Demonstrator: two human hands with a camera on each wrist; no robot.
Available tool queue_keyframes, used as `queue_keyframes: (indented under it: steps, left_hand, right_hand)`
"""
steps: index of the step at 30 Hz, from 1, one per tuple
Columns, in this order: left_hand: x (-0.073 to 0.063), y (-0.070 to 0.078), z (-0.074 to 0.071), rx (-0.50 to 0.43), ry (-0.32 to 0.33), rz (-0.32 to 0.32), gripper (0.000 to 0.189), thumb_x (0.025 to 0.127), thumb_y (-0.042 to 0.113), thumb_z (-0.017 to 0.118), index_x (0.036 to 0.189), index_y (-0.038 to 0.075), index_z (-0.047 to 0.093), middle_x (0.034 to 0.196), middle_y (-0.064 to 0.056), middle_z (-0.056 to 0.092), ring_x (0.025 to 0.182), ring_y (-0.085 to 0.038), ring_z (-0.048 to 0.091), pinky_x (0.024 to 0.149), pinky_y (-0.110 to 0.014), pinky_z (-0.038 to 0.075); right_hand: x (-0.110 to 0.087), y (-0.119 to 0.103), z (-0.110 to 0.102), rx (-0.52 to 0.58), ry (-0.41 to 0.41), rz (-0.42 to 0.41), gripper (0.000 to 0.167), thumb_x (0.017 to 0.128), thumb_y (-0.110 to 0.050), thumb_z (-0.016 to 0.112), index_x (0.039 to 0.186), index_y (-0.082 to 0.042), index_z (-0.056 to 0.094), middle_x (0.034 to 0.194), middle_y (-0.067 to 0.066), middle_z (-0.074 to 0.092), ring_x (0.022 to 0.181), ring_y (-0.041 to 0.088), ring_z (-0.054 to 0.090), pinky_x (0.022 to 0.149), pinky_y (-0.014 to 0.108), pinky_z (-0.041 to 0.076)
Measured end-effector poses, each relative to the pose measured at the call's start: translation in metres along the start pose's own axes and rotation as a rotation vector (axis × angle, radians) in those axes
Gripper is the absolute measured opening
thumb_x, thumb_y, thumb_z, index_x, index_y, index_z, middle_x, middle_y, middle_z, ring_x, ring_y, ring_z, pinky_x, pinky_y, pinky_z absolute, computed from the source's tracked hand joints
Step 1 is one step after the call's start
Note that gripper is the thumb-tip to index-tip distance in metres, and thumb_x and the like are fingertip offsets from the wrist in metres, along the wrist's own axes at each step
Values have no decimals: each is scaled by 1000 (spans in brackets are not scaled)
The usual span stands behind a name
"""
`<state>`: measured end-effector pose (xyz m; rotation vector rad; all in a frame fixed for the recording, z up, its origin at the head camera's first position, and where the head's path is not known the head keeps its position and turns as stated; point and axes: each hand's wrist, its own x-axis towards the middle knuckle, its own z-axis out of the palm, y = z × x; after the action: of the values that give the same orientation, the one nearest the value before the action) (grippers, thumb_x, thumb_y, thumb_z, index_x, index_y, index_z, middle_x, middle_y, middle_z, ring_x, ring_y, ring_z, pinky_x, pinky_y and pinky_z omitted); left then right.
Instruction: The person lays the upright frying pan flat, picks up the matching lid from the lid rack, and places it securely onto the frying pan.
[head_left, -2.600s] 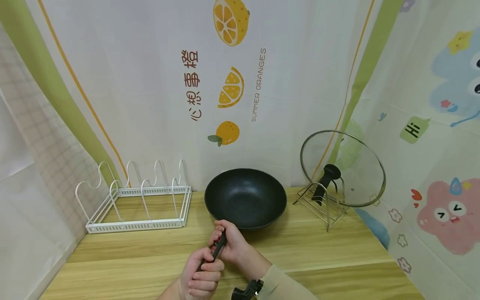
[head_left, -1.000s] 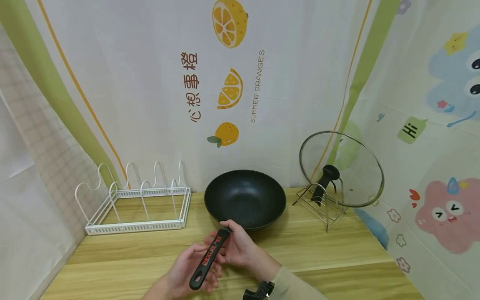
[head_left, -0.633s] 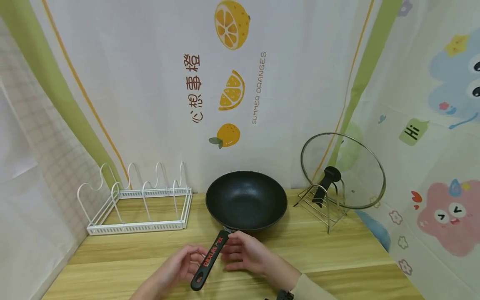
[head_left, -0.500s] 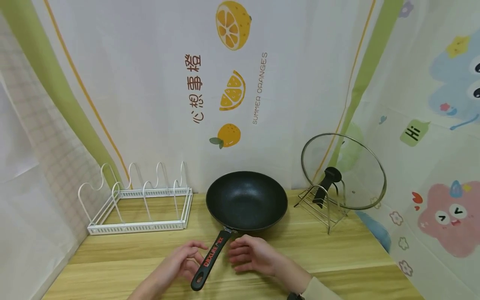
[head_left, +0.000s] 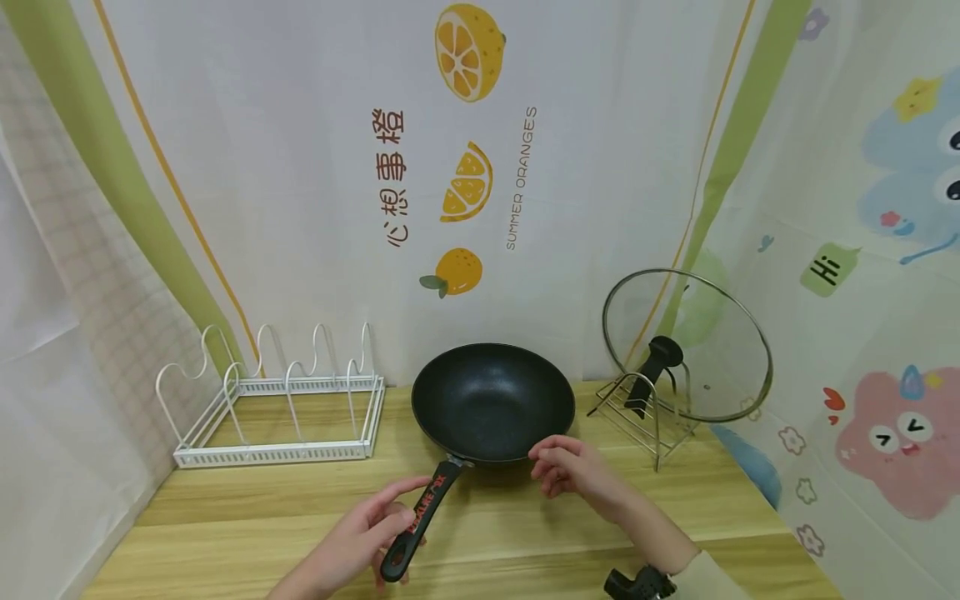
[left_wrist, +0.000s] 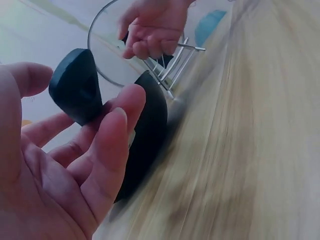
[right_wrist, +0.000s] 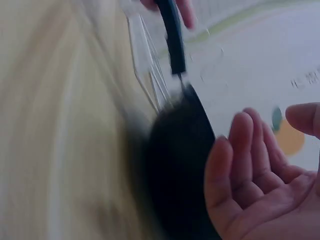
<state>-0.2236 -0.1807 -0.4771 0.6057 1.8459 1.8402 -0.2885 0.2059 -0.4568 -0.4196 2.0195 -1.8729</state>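
A black wok point(head_left: 491, 400) sits on the wooden table, its long handle point(head_left: 431, 500) with red lettering pointing toward me. My left hand point(head_left: 360, 537) holds that handle loosely: the thumb lies over it and the fingers come round beneath. In the left wrist view the handle's end point(left_wrist: 77, 87) shows between thumb and fingers. My right hand point(head_left: 566, 468) hovers by the wok's near right rim, fingers loosely bent and holding nothing; whether it touches the rim I cannot tell. The right wrist view shows this palm point(right_wrist: 270, 200) beside the blurred wok point(right_wrist: 180, 165).
At the left stands a white wire rack point(head_left: 277, 454) with upright loops. On the right a small metal rack point(head_left: 656, 433) bears a glass lid point(head_left: 720, 350) with a black knob. Behind hangs a printed curtain point(head_left: 315, 208). A black device point(head_left: 641, 583) is near my right wrist.
Both hands earlier gripped the handle, then came off it. My right hand has since moved right and up toward the wok's rim; my left hand has come back onto the handle.
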Motion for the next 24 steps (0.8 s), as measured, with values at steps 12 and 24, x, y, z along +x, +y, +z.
queue_keyframes:
  steps: [12,24]
  left_hand:
    - [4,0,7,14,-17,32,59,115,20,56,170,8,37,97,-12,74,57,-10,73,47,-19,52]
    - [6,-3,12,-5,38,-24,62,112,21,61,169,10,40,90,-6,69,50,-9,65,45,-23,51]
  right_hand:
    - [43,9,-71,-167,470,-87,39,112,-14,57,143,9,59,89,4,67,66,11,65,63,25,58]
    - [74,19,-94,-386,499,-114,45,111,-17,65,151,3,60,87,14,69,67,17,66,61,33,60]
